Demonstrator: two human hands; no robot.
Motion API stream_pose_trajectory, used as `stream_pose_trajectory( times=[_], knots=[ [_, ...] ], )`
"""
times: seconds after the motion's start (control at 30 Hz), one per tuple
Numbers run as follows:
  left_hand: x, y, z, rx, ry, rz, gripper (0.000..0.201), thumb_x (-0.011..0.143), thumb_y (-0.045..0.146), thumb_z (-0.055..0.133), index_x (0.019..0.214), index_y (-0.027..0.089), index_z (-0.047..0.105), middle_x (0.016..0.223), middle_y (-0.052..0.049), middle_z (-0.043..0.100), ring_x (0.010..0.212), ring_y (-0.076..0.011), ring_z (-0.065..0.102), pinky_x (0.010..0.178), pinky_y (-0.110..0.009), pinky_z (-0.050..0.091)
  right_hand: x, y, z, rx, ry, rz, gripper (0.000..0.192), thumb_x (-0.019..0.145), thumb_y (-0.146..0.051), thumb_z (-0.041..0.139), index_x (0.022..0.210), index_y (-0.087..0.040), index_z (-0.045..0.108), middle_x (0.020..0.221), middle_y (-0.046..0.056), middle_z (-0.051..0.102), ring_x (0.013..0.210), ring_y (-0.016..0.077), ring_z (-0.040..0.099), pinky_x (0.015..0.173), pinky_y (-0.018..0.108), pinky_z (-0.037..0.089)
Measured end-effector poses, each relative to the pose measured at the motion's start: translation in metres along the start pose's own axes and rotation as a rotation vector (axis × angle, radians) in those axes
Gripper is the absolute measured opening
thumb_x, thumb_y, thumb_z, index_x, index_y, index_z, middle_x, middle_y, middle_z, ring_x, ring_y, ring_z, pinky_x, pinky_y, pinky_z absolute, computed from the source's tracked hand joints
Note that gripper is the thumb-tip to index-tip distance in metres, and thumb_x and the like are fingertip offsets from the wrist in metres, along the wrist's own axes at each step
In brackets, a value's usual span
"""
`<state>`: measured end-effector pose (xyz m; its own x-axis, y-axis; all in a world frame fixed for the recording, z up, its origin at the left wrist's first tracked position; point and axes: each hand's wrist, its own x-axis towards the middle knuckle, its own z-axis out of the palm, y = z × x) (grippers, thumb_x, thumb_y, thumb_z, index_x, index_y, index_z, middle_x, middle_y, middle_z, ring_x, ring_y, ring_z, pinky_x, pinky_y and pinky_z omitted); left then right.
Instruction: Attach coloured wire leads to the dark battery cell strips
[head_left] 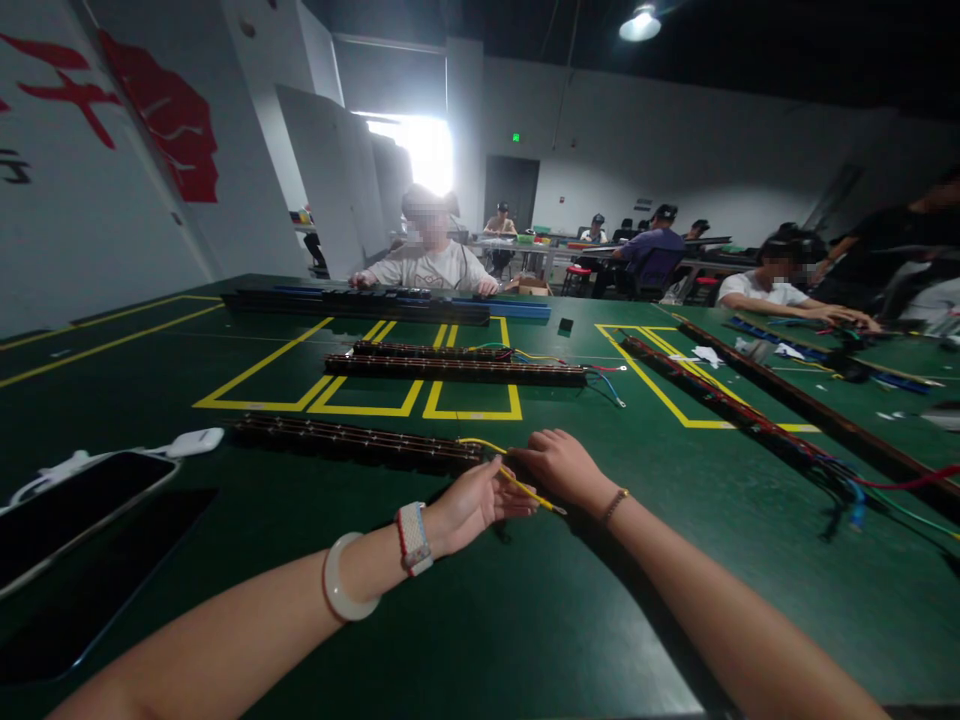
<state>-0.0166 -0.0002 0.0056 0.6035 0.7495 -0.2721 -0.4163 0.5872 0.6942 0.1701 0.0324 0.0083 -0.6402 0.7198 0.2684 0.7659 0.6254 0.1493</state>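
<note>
Partial wall characters point(73, 93) and a tiny green sign point(516, 138) show, none legible

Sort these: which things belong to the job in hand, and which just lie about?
Belongs to the job:
thin yellow metal-tipped cable
long dark copper-striped bar

Apparently lying about:
flat black pale-rimmed slab
flat black blue-edged slab
white rounded plastic piece
</note>
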Motion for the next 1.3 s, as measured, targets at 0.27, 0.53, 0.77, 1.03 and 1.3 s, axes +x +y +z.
stream_pose_trajectory(
  times=[0.27,0.53,0.77,1.03,1.3],
  knots=[
    [-0.009,0.003,0.012,0.058,0.086,0.037,0.011,0.089,0.02,0.05,0.09,0.01,0.055,0.084,-0.013,0.069,0.077,-0.0181,0.068,0.079,-0.032,0.051,-0.004,0.004,0.009,0.088,0.161,0.047,0.027,0.09,-0.019,0.048,0.113,-0.021,0.061,0.086,0.005,0.062,0.077,0.0151,0.052,0.068,0.027,0.034],
    [-0.002,0.005,-0.011,0.577,0.039,-0.021,0.034,0.083,0.047,0.053,0.084,0.013,0.05,0.058,-0.008,0.066,0.047,-0.0158,0.063,0.045,-0.022,0.045,-0.005,0.006,0.012,0.162,0.158,0.054,0.027,0.09,-0.017,0.047,0.113,-0.021,0.061,0.088,0.005,0.062,0.08,0.0147,0.054,0.073,0.026,0.038],
    [0.004,0.012,-0.02,0.779,-0.017,-0.095,0.036,0.083,0.048,0.053,0.072,0.014,0.053,0.048,-0.008,0.063,0.037,-0.0164,0.059,0.037,-0.021,0.041,-0.002,0.004,0.012,0.27,0.157,0.065,0.027,0.091,-0.021,0.046,0.113,-0.02,0.062,0.092,0.007,0.062,0.085,0.0163,0.053,0.078,0.03,0.04],
    [0.005,0.017,-0.013,0.875,0.015,-0.153,0.043,0.084,0.048,0.05,0.062,0.012,0.057,0.052,-0.012,0.065,0.042,-0.0174,0.061,0.039,-0.024,0.045,-0.001,-0.006,0.004,0.58,0.023,0.113,0.062,0.078,-0.056,0.058,0.129,-0.021,0.05,0.123,0.012,0.053,0.113,0.023,0.045,0.097,0.04,0.034],
    [0.009,0.013,-0.026,0.87,-0.005,-0.158,0.051,0.079,0.059,0.051,0.065,0.011,0.059,0.056,-0.014,0.066,0.048,-0.0195,0.062,0.048,-0.028,0.047,0.001,-0.005,-0.001,0.693,-0.062,0.165,0.066,0.074,-0.056,0.064,0.129,-0.021,0.051,0.118,0.01,0.058,0.109,0.0245,0.047,0.095,0.04,0.033]
  ],
)
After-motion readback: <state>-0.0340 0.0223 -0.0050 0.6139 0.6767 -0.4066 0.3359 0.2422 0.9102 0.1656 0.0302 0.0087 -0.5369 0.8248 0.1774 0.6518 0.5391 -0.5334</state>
